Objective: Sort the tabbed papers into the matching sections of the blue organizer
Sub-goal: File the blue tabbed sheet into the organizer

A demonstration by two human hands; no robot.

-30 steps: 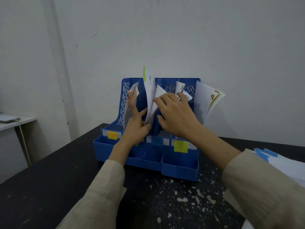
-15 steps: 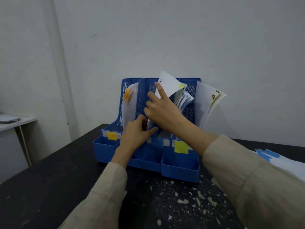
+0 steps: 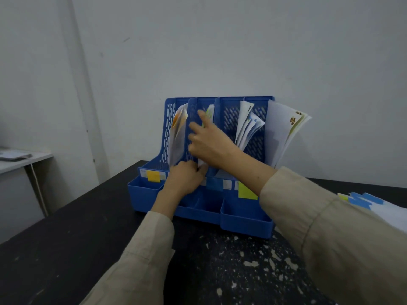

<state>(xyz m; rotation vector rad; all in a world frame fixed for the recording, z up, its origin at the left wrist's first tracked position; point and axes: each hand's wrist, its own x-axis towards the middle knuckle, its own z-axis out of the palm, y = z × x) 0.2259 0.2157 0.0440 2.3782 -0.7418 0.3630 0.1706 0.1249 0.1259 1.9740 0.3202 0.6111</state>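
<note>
Right hand [image 3: 209, 142] presses a green-tabbed sheet [image 3: 209, 111] into the blue organizer [image 3: 244, 219], fingers spread; left hand [image 3: 185, 179] pinches its bottom edge. Could easily crumple against the divider.

Black surface [image 3: 72, 249]: dark top, finish chipped into pale flecks [image 3: 248, 263] across the near right area. Grey-white wall [image 3: 220, 45] directly behind, marked by a short dark scuff [image 3: 126, 39] at upper left. White side table [image 3: 24, 159] at far left against the wall, with a flat item on top, indistinct. A white cable [image 3: 39, 190] hangs beside it.
</note>
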